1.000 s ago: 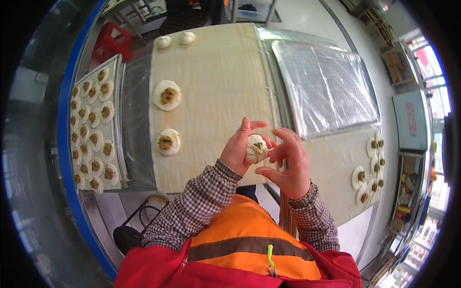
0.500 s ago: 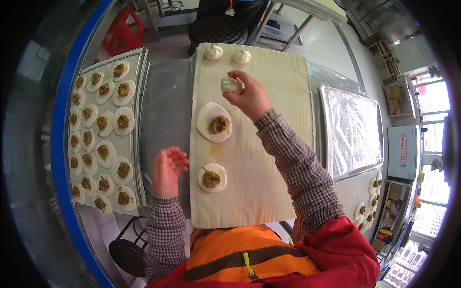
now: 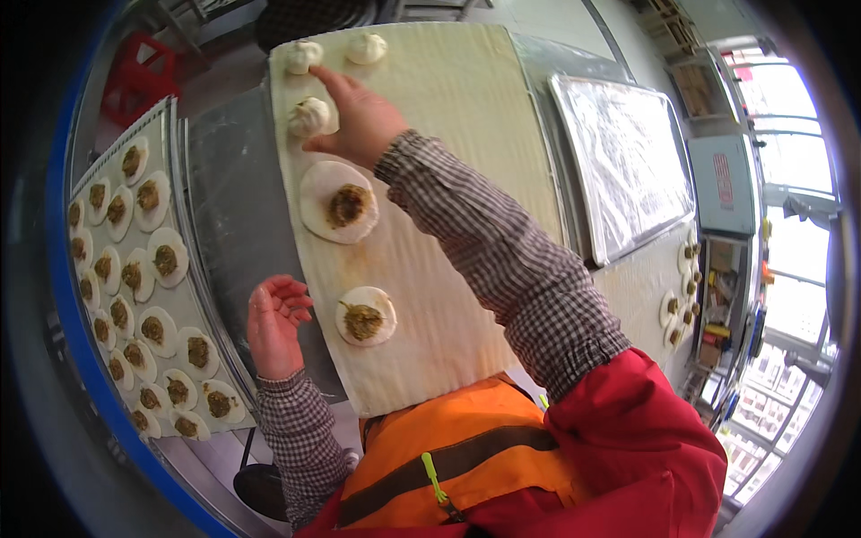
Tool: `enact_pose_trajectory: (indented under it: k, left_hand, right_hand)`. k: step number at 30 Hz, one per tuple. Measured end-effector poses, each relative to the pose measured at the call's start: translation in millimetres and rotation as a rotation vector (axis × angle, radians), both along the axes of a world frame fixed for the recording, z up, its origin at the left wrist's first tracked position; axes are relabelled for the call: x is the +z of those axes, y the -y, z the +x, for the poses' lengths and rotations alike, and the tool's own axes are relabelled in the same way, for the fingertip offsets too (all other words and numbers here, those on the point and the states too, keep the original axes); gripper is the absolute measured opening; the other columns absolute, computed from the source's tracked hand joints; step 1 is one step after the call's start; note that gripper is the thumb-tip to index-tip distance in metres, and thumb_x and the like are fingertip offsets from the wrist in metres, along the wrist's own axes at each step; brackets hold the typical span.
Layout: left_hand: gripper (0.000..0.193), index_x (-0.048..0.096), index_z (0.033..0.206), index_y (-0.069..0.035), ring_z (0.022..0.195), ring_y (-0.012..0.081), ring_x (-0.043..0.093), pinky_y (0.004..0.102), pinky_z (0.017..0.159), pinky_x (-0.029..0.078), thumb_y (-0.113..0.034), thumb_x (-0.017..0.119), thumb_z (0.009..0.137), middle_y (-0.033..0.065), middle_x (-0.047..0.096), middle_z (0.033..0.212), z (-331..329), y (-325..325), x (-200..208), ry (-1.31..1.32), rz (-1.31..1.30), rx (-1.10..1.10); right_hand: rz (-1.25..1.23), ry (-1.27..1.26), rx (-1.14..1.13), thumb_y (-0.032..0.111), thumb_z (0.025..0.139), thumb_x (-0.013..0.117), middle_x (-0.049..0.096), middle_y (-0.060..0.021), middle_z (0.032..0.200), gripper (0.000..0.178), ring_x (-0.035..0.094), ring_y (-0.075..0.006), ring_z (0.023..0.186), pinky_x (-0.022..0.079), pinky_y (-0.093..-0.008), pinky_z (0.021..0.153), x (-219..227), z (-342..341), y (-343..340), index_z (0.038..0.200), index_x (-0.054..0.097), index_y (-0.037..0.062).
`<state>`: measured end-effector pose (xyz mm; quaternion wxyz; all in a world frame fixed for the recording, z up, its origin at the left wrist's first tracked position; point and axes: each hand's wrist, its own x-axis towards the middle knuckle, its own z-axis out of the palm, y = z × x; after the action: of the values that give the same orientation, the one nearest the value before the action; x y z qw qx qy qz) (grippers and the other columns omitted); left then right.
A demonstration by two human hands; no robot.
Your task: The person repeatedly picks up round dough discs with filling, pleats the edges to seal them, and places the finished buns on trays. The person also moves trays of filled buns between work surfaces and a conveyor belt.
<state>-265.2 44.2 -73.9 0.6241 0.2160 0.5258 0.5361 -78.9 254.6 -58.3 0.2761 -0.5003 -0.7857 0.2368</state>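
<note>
My right hand (image 3: 363, 121) is spread open, thumb and forefinger apart around a pleated bun (image 3: 308, 117) that sits near the left edge of the cloth-covered board (image 3: 457, 206). Behind it stand another pleated bun (image 3: 303, 56), close to my forefinger, and a third bun (image 3: 367, 48) to the right. Nearer to me lie a large dough round (image 3: 318, 202) topped with brown-green filling (image 3: 348, 206) and a smaller filled dough round (image 3: 366, 316). Beside the board's left edge, my left hand (image 3: 278, 325) hovers palm inward, its fingers loosely bent and apart, holding nothing.
On the left, a tray (image 3: 170, 121) carries several flat dough rounds with filling. A grey metal surface (image 3: 235, 188) separates it from the board. To the right lies a plastic-covered tray (image 3: 623, 161), with more filled rounds (image 3: 671, 308) below it. A red stool (image 3: 139, 76) stands at far left.
My right hand has set the bun down on the board and spread its fingers. The view has shifted, so the board appears tilted and farther left. My left hand stays loosely bent.
</note>
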Motion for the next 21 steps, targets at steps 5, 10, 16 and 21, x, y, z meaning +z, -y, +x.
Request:
enact_pose_trajectory:
  k: [5,10,16,21]
  left_hand:
    - [0.031,0.056,0.111,-0.001,0.078,0.0123,0.058,0.0228,0.064,0.045,-0.027,0.046,0.100,0.0077,0.062,0.096,26.6,-12.6,26.9,-0.182,0.098,-0.119]
    - [0.027,0.058,0.113,-0.003,0.079,0.0084,0.055,0.0201,0.064,0.043,-0.023,0.050,0.098,0.0038,0.061,0.099,47.8,-24.3,43.7,-0.448,0.198,-0.210]
    - [0.022,0.057,0.110,-0.004,0.076,0.0085,0.054,0.0206,0.061,0.043,-0.022,0.049,0.098,0.0034,0.060,0.095,149.1,-2.3,66.6,-0.439,0.087,-0.385]
    - [0.022,0.059,0.110,-0.001,0.077,0.0090,0.057,0.0205,0.063,0.045,-0.016,0.057,0.094,0.0042,0.062,0.096,343.2,42.3,61.9,-0.257,0.169,-1.014]
  right_hand:
    - [-0.202,-0.241,-0.218,0.018,0.082,0.070,0.066,-0.0115,0.102,0.035,0.067,-0.0156,0.073,0.054,-0.0279,0.067,33.4,133.2,75.8,0.112,0.061,0.0021]
    - [-0.447,-0.413,-0.596,0.008,0.086,0.063,0.065,-0.0048,0.073,0.013,0.061,-0.0094,0.066,0.052,-0.0247,0.062,42.6,264.7,211.5,0.090,0.066,-0.0035]
    - [-0.247,-0.535,-0.838,-0.001,0.081,0.062,0.064,-0.0036,0.091,0.032,0.060,-0.0067,0.078,0.051,-0.0225,0.068,22.7,332.3,351.4,0.113,0.059,0.0002]
    - [-0.036,-0.522,-1.151,0.006,0.086,0.063,0.066,-0.0051,0.082,0.019,0.063,-0.0090,0.068,0.052,-0.0229,0.061,29.8,457.2,438.8,0.103,0.064,-0.0006]
